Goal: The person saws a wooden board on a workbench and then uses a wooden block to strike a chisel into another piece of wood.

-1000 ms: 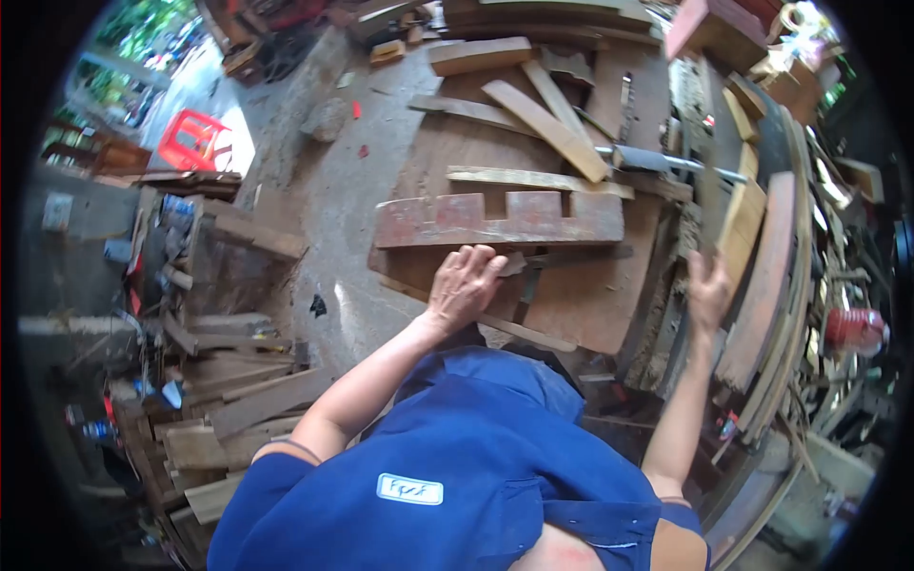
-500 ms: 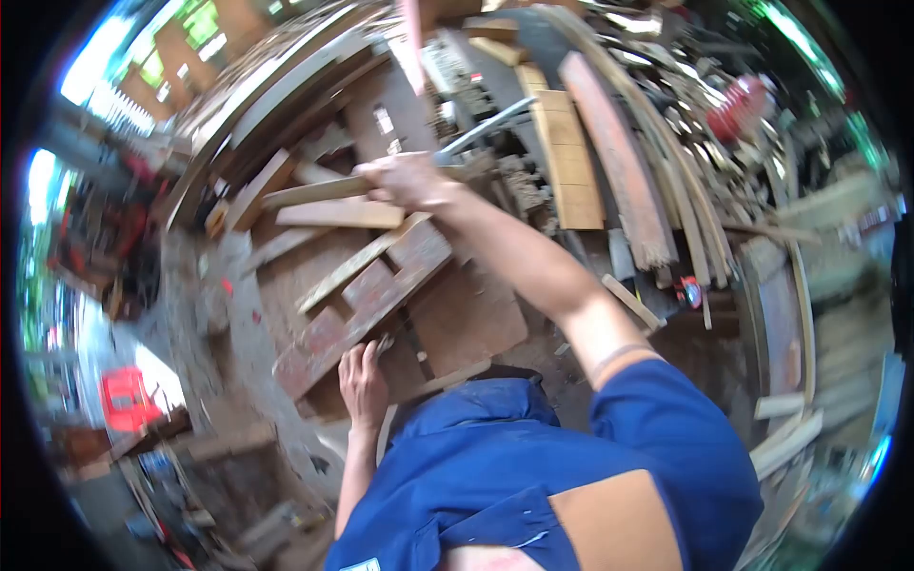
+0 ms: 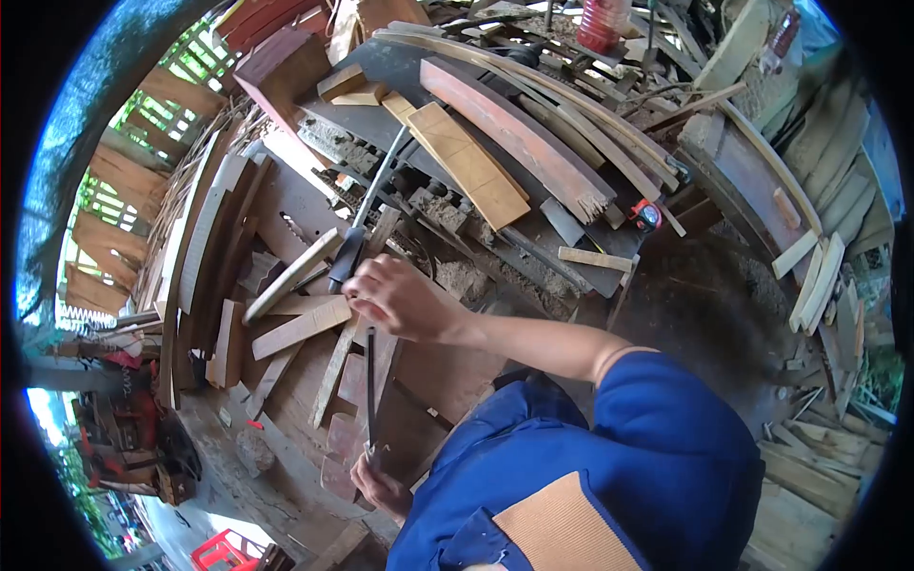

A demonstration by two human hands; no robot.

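My right hand [image 3: 402, 299] is closed, fingers curled, above several loose wood pieces in the middle of the view. At its fingers is the upper end of a thin dark bar [image 3: 370, 390], whose kind I cannot make out. The bar's pale lower end meets my left hand [image 3: 381, 489], which is closed around it near my body. Just beyond my right fingers lies a black handle [image 3: 347, 259] with a long pale rod [image 3: 383, 176] running away from it. A pale wood strip [image 3: 303, 328] lies left of my right hand. Reddish wood blocks [image 3: 341, 447] are partly hidden behind the bar.
A yellowish board [image 3: 466, 164] and a long reddish plank [image 3: 514, 133] lie across the far bench. A red tape measure [image 3: 646, 215] sits near their ends. Long planks [image 3: 205, 252] are stacked at left. A red plastic stool [image 3: 227, 552] stands at lower left.
The view has turned, shifting the bench. My right hand has come away from the wood pieces, closer to my body. The dark bar now shows between my hands.
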